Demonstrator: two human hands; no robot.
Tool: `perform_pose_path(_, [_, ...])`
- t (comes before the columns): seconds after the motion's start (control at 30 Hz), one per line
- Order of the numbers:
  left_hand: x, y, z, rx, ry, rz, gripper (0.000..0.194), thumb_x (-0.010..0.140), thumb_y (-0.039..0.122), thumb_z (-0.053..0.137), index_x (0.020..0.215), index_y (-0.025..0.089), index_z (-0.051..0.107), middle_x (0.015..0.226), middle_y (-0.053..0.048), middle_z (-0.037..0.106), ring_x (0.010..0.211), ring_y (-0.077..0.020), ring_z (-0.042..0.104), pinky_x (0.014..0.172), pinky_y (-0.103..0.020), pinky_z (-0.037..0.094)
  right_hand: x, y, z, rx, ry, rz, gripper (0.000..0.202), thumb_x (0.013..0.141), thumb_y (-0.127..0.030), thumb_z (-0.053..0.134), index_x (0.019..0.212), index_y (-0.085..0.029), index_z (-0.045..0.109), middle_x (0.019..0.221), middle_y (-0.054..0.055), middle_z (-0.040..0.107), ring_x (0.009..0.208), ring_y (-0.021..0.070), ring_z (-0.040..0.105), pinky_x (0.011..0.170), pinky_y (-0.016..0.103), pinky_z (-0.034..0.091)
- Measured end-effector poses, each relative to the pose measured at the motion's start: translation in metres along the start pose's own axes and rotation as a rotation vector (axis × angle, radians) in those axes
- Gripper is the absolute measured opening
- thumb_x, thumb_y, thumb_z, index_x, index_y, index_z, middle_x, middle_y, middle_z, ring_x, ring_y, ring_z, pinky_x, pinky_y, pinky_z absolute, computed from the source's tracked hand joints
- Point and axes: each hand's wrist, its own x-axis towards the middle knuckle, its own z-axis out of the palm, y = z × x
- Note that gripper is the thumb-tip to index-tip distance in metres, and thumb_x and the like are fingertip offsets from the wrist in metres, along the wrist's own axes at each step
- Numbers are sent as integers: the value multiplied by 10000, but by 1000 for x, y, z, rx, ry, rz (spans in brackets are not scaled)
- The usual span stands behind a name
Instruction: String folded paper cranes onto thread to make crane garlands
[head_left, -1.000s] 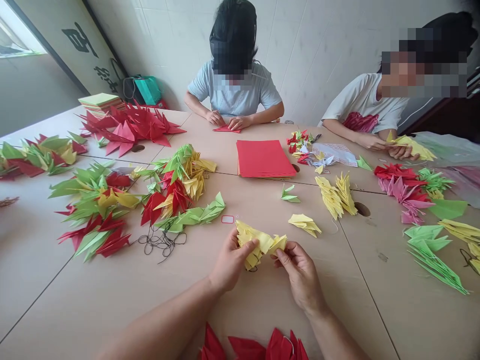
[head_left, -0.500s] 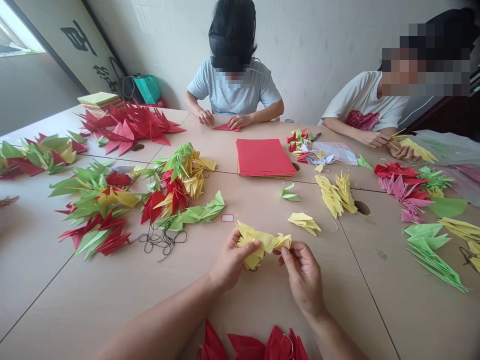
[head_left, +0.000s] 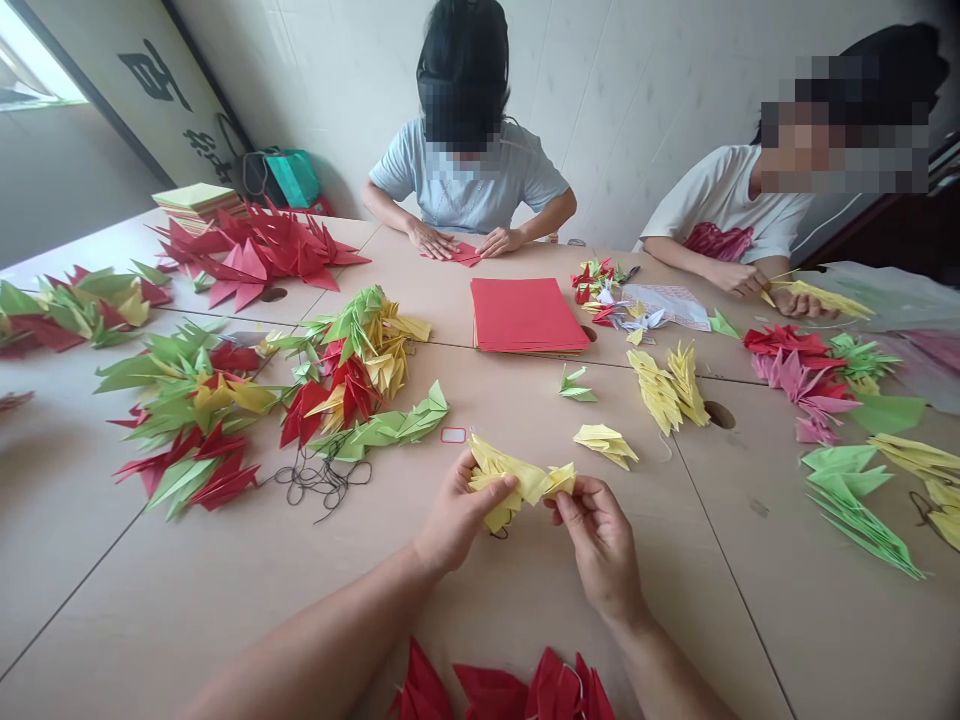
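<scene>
While both forearms were extended over the pale tabletop [head_left: 360,610], a yellow folded-paper bundle [head_left: 525,482] was held between the two hands, near the table's front edge. The bundle's larger portion was gripped by the left hand [head_left: 454,515], the thumb being pressed across its front; the fingers behind were largely hidden, and their exact placement could not be told. The bundle's narrower end was pinched between the thumb and fingertips of the right hand [head_left: 604,545], the remaining fingers being curled together. Below the bundle a thin dark loop [head_left: 500,534] was seen. Red folded pieces [head_left: 491,692] were partly shown nearest the wearer, between the forearms. Beyond the hands, a small yellow cluster [head_left: 604,445], a small green piece [head_left: 577,387] and a stack of red paper [head_left: 529,315] were laid out; to the left, a green folded strand [head_left: 386,432] was placed beside tangled black thread [head_left: 322,487]. Across the table, a red sheet [head_left: 456,254] was pressed flat under the hands of a co-worker in light blue [head_left: 465,190], and yellow folded paper [head_left: 825,299] was handled by a second person in white [head_left: 712,205].
</scene>
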Motion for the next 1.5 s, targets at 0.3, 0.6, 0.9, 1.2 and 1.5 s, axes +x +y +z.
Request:
perform_pose_path(0.3, [2,10,-2,173,-3,133,247,706,323,778,809,179,606,737,7,608,659,-116,531,635,-221,447,7,1,-4,46,-74,99,307,823,-460,643,974,-194,670,799,41,689,667,144,604,651,290,532])
perform_pose_path(0.6, [4,4,-4,241,-15,155,249,706,335,770,791,174,601,751,-7,605,677,-131,536,637,-229,445,6,-6,-3,-12,-93,90,328,764,-472,699,943,-197,691,757,29,677,666,155,600,654,291,532])
perform_pose_path(0.9, [2,1,-4,278,-11,165,220,727,309,755,773,172,588,737,-3,581,674,-129,515,635,-230,437,5,-7,-1,-34,-120,91,324,770,-474,688,910,-184,665,775,28,678,666,146,594,653,276,519])
perform_pose_path(1.2, [3,7,-1,197,17,85,273,684,341,788,793,173,601,729,5,618,656,-127,554,626,-231,454,6,-10,0,-19,-162,149,321,756,-495,689,848,-188,680,741,18,664,650,144,565,630,267,489])
perform_pose_path(1.5, [5,6,-6,67,40,-10,297,742,385,747,875,174,585,736,25,616,598,-84,558,548,-184,453,9,-8,-2,176,-138,273,304,718,-466,740,778,-177,670,712,13,644,644,128,551,564,230,473])
